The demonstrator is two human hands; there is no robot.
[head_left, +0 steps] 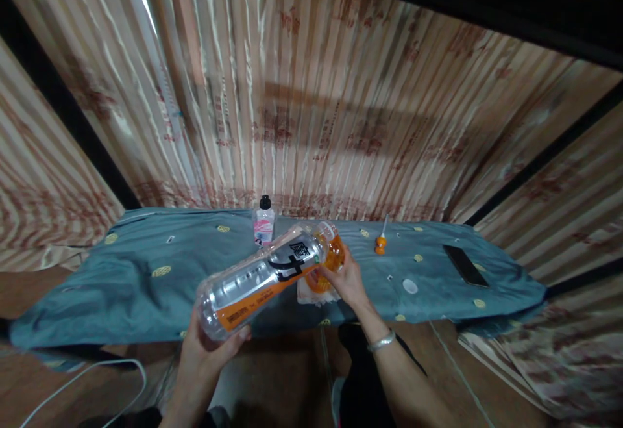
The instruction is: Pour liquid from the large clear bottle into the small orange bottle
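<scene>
My left hand (207,350) grips the base of a large clear plastic bottle (263,278) with an orange label, tilted so its neck points up and to the right. Orange liquid sits near the neck. My right hand (346,280) is at the bottle's mouth, fingers around an orange translucent object (325,272) held against the neck. Both hands hover over the front edge of a blue-grey cloth-covered table (156,265). Under the right hand lies a pale folded cloth (311,295).
A small white bottle with a black cap (264,222) stands at the table's back. A small orange-tipped tool (380,241), a white round cap (409,286) and a dark phone (465,265) lie to the right. Striped curtain behind; white cable (97,376) on the floor at left.
</scene>
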